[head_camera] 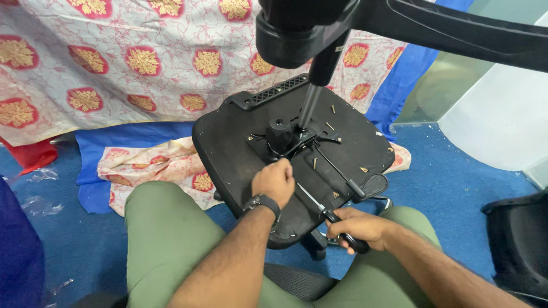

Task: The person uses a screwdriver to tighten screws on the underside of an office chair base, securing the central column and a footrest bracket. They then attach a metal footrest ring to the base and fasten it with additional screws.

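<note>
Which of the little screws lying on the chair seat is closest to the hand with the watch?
The screw just right of the left hand, near the metal plate. The other loose screws lie farther up the upturned seat.

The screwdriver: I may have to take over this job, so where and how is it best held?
Grip the screwdriver by its thick black handle, from the near, lower-right end, as the right hand does. The thin shaft slants up-left toward the mechanism plate on the upturned chair seat.

Blue carpet floor (456, 182) carries patterned cloth (154, 165), blue sheet (114, 142) and clear plastic scraps (40, 205).
</note>
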